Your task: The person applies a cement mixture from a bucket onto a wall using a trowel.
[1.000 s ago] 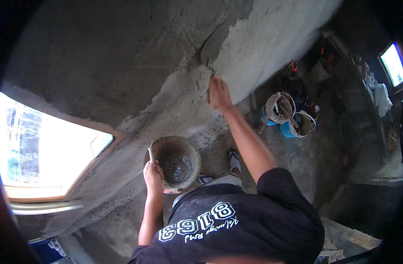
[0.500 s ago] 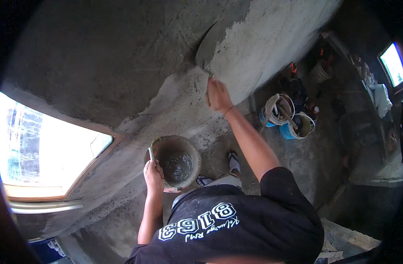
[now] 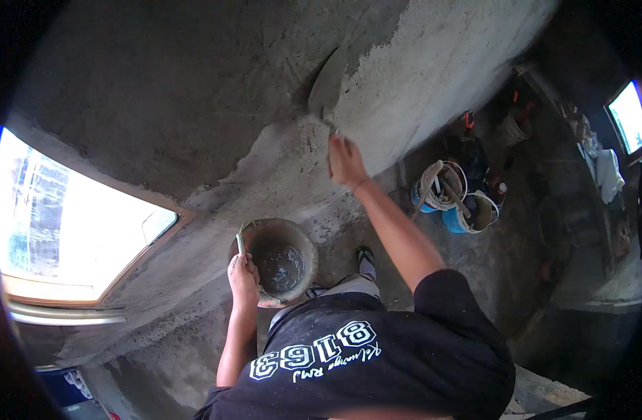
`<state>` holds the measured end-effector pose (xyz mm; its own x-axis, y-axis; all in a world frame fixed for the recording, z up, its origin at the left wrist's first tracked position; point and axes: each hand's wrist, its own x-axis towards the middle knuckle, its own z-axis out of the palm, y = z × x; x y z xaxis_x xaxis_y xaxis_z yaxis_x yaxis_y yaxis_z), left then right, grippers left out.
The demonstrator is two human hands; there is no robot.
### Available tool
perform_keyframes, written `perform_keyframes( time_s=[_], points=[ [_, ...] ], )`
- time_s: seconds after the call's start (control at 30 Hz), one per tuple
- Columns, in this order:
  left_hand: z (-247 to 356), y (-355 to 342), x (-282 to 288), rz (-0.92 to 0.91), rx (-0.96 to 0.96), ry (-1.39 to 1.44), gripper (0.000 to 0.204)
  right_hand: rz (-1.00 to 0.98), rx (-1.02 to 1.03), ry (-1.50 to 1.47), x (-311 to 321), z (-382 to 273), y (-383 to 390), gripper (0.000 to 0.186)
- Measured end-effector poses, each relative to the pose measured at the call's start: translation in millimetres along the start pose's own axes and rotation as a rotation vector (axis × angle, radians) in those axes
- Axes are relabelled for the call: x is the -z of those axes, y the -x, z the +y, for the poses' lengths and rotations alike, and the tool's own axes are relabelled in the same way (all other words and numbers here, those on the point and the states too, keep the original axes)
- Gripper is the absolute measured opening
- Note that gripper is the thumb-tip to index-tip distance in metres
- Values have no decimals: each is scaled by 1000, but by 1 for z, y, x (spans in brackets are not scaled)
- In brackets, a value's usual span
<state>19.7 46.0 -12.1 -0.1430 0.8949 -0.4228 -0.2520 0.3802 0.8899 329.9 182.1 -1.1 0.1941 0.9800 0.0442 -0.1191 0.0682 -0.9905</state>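
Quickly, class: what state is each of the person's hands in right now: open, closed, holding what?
Left hand: closed, holding the bucket handle.
Right hand: closed, holding the trowel.

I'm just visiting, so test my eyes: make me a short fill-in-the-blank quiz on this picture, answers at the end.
1. The right hand holds a trowel against the ____.
2. The left hand grips a pale handle on the picture's ____ side of the round tub.
3. The person's shirt is mainly ____.
4. Two partly blue buckets stand on the picture's ____ side.

Missing words: wall; left; black; right.
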Motion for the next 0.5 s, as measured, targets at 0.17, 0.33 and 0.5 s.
perform_keyframes(
  time_s=[0.17, 0.33, 0.5],
  points=[
    [-2, 2, -6, 37, -11, 31, 18, -101, 43, -107, 12, 39, 37, 44],
    [0, 11, -22, 81, -19, 76, 17, 37, 193, -143, 32, 2, -10, 57],
    [-6, 13, -34, 103, -42, 111, 17, -36, 116, 296, 50, 47, -12, 77]
  ],
)
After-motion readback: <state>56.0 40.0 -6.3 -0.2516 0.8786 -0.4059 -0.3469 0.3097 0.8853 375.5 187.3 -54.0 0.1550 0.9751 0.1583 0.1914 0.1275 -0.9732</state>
